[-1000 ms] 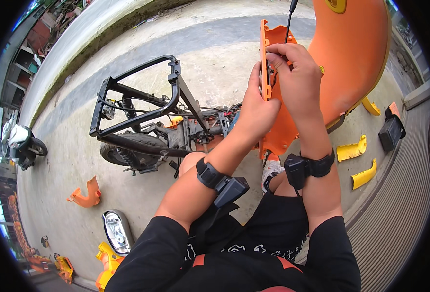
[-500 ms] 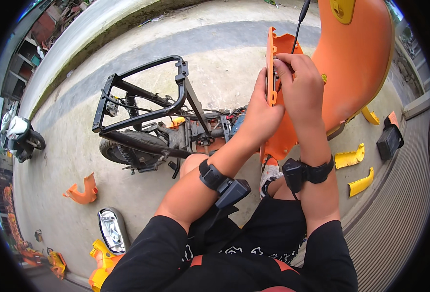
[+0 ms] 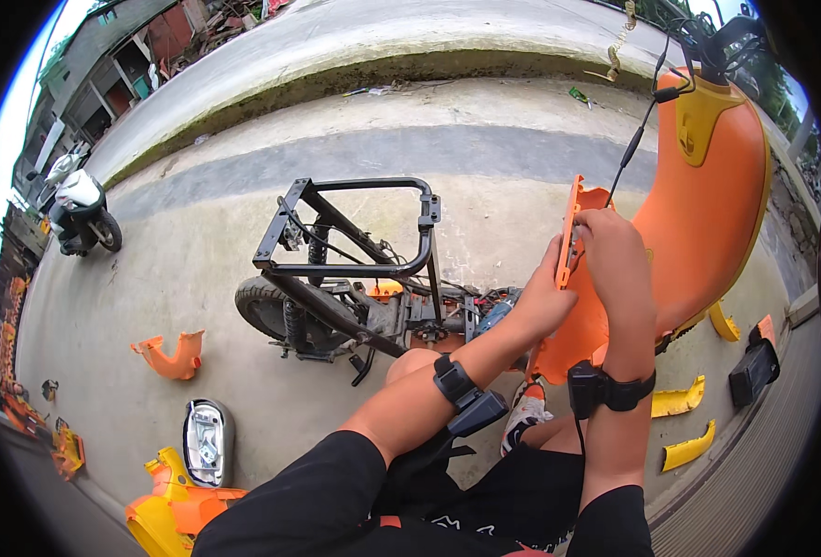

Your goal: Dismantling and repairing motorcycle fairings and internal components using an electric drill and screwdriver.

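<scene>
A thin orange plastic panel (image 3: 570, 215) stands nearly on edge in front of the scooter's large orange front fairing (image 3: 712, 200). My left hand (image 3: 546, 302) grips the panel low down, thumb and fingers on either side. Against the panel's inner face press the bent fingertips of my right hand (image 3: 619, 265); whatever small thing they pinch there is hidden. A dark strip shows along that inner face. Left of my hands lies the stripped scooter's black tube frame (image 3: 350, 270), with its rear wheel (image 3: 264, 309) and exposed wiring.
Yellow trim pieces (image 3: 689, 448) and a black box (image 3: 754, 371) lie at right. At left are a curved orange part (image 3: 174, 356), a seat (image 3: 208, 444) turned underside up and yellow-orange panels (image 3: 158, 501). Farther off stands a white scooter (image 3: 78, 206). A black cable (image 3: 632, 147) hangs from the handlebar.
The view has tilted up, so the handlebar and kerb now show and most things sit lower and further right. Both hands remain at the orange panel.
</scene>
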`<action>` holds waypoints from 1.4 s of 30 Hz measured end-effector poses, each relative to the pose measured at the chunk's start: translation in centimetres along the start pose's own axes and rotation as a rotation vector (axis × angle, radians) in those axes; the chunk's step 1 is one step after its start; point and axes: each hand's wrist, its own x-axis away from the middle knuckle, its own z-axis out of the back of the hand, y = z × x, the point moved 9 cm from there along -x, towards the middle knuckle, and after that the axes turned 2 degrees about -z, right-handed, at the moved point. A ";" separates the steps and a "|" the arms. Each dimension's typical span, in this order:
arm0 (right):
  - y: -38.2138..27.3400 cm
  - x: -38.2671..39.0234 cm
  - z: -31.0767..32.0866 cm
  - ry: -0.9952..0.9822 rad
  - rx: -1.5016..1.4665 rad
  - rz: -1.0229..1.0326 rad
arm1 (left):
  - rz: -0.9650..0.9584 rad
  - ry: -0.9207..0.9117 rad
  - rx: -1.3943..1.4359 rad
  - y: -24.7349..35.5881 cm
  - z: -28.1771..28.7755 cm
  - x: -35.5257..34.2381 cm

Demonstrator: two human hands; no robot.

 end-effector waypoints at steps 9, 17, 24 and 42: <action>1.9 0.0 0.2 -0.011 0.072 -0.090 | -0.121 -0.027 -0.265 -1.0 -0.3 -0.7; 2.9 0.0 -0.5 0.044 0.137 -0.051 | -0.119 -0.022 -0.473 -1.4 -0.3 -0.9; 3.6 0.2 -1.5 -0.022 0.230 -0.175 | -0.011 -0.071 -0.324 -1.2 -1.0 -0.4; 0.9 1.0 -0.4 -0.004 0.182 -0.146 | -0.026 -0.065 -0.119 -0.6 0.1 -0.2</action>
